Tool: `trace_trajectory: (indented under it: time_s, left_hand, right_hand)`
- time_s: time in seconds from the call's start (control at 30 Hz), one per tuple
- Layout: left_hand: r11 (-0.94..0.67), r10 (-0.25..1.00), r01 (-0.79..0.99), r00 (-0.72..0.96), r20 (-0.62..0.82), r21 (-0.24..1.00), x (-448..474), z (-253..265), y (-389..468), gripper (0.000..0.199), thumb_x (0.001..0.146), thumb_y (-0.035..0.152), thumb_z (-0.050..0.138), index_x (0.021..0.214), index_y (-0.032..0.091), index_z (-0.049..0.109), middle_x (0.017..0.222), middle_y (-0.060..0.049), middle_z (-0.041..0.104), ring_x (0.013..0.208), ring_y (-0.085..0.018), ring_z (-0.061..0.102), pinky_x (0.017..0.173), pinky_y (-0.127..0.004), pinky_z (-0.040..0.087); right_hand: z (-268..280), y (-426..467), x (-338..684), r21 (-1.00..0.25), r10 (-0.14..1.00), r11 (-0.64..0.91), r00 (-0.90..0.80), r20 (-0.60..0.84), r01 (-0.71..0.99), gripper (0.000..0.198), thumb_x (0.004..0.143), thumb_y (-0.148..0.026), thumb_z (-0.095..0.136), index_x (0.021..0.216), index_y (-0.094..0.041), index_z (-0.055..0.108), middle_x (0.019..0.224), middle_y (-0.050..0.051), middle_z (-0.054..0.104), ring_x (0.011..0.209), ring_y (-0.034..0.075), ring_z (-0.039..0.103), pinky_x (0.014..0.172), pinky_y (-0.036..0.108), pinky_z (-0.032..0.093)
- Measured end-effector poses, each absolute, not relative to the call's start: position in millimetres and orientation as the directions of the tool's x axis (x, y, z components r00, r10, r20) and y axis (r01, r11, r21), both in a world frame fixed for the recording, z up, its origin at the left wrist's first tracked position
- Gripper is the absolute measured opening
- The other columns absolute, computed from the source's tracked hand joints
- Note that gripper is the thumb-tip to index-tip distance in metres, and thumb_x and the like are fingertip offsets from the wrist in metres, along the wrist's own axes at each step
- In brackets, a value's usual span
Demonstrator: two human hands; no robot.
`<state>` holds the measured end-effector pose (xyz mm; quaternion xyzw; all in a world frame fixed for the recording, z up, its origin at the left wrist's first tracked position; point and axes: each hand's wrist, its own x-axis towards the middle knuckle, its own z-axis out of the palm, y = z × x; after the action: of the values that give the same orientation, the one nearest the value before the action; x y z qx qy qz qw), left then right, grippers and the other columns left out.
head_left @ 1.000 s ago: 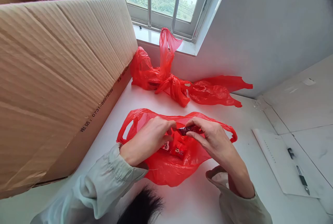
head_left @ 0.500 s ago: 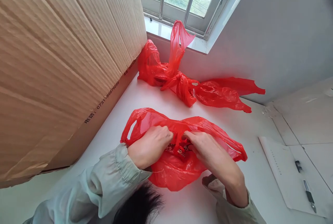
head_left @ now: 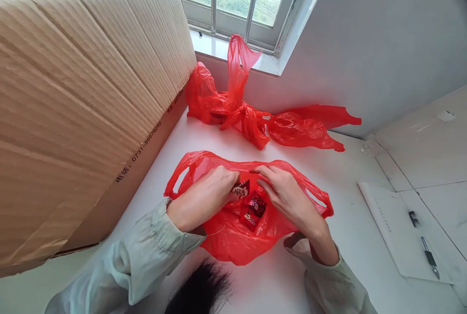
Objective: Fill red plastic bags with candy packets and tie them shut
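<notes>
Clearly printed along the cardboard box (head_left: 83,100) is "0731-86679299" after two Chinese characters. Just right of the box, a red plastic bag (head_left: 233,236) is spread on the white table (head_left: 270,285), its long axis running left to right. Its mouth is pinched by the left hand (head_left: 204,197) and right hand (head_left: 288,195), fingers closed on the film. Red snack packets (head_left: 251,209) lie inside; their writing cannot be read.
</notes>
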<state>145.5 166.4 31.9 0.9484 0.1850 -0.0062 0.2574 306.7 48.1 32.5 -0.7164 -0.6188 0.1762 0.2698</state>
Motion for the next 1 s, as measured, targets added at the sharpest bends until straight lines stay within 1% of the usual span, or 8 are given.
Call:
trace_trajectory:
  time_s: [0.07,0.2,0.43,0.57,0.7,0.8,0.87,1.0]
  left_hand:
    - [-0.782,0.334,0.340,0.936,-0.109,0.522,148.4,33.1,165.1,0.023,0.090,0.009,0.053,0.069,0.016,0.049,0.064,0.003,0.054,0.056,-0.012,0.045,0.054,-0.029,0.025]
    - [-0.752,0.327,0.326,0.939,-0.105,0.573,151.0,36.7,165.0,0.023,0.091,0.013,0.059,0.069,0.015,0.053,0.064,0.003,0.056,0.057,-0.012,0.047,0.055,-0.028,0.027]
    - [-0.724,0.357,0.296,0.934,-0.030,0.622,150.7,41.2,164.5,0.029,0.096,0.016,0.056,0.068,0.014,0.052,0.061,0.004,0.052,0.055,-0.010,0.043,0.055,-0.026,0.028]
    - [-0.734,0.357,0.295,0.934,-0.021,0.611,155.5,42.1,158.5,0.031,0.098,0.019,0.055,0.067,0.015,0.051,0.062,0.003,0.054,0.056,-0.011,0.045,0.055,-0.026,0.030]
    - [-0.764,0.314,0.289,0.948,-0.059,0.577,152.9,38.8,156.9,0.029,0.100,0.022,0.050,0.073,0.014,0.057,0.067,-0.001,0.060,0.059,-0.014,0.052,0.058,-0.026,0.039]
    - [-0.854,0.272,0.259,0.961,-0.037,0.452,143.8,27.4,158.1,0.021,0.097,0.007,0.042,0.103,0.011,0.062,0.095,-0.009,0.068,0.084,-0.021,0.064,0.075,-0.030,0.049]
    - [-0.914,0.223,0.224,0.974,-0.043,0.337,139.1,15.4,157.7,0.039,0.091,-0.004,0.038,0.124,0.006,0.055,0.117,-0.015,0.065,0.107,-0.025,0.062,0.094,-0.037,0.048]
    - [-0.944,0.188,0.200,0.980,-0.071,0.263,142.3,-6.0,152.2,0.045,0.087,-0.009,0.036,0.125,0.005,0.055,0.122,-0.017,0.063,0.121,-0.028,0.055,0.106,-0.043,0.042]
  right_hand:
    - [34.0,48.9,308.5,-0.675,0.985,-0.081,0.163,0.060,0.734,0.019,0.093,-0.020,0.058,0.111,-0.020,0.065,0.109,0.005,0.070,0.101,0.018,0.064,0.086,0.028,0.048]
    - [33.9,50.0,310.1,-0.795,0.995,-0.092,0.094,-0.044,0.599,0.010,0.090,-0.016,0.060,0.086,-0.021,0.068,0.083,-0.003,0.071,0.076,0.013,0.063,0.070,0.023,0.046]
    - [38.9,45.8,312.3,-0.760,0.979,-0.119,0.205,0.020,0.639,0.014,0.089,-0.012,0.059,0.081,-0.021,0.065,0.081,-0.002,0.071,0.078,0.015,0.063,0.072,0.025,0.045]
    - [41.1,44.9,309.3,-0.742,0.991,-0.084,0.134,0.008,0.665,0.008,0.089,-0.016,0.062,0.089,-0.022,0.067,0.088,-0.001,0.071,0.083,0.016,0.064,0.074,0.026,0.046]
    - [41.0,44.5,308.8,-0.707,0.993,-0.098,0.111,-0.027,0.700,0.011,0.092,-0.022,0.061,0.083,-0.022,0.068,0.079,-0.002,0.069,0.075,0.015,0.062,0.070,0.027,0.044]
    - [43.9,40.1,311.9,-0.615,0.978,-0.192,0.198,-0.059,0.765,0.012,0.091,-0.025,0.063,0.079,-0.022,0.066,0.078,-0.001,0.069,0.075,0.017,0.062,0.069,0.029,0.044]
    - [46.0,35.1,314.2,-0.540,0.957,-0.281,0.275,-0.095,0.793,0.016,0.091,-0.025,0.062,0.076,-0.022,0.061,0.077,0.000,0.067,0.072,0.018,0.060,0.063,0.030,0.042]
    - [42.1,24.9,317.7,-0.508,0.949,-0.315,0.282,-0.142,0.802,0.022,0.091,-0.023,0.055,0.070,-0.024,0.051,0.067,-0.001,0.061,0.060,0.017,0.055,0.050,0.029,0.034]
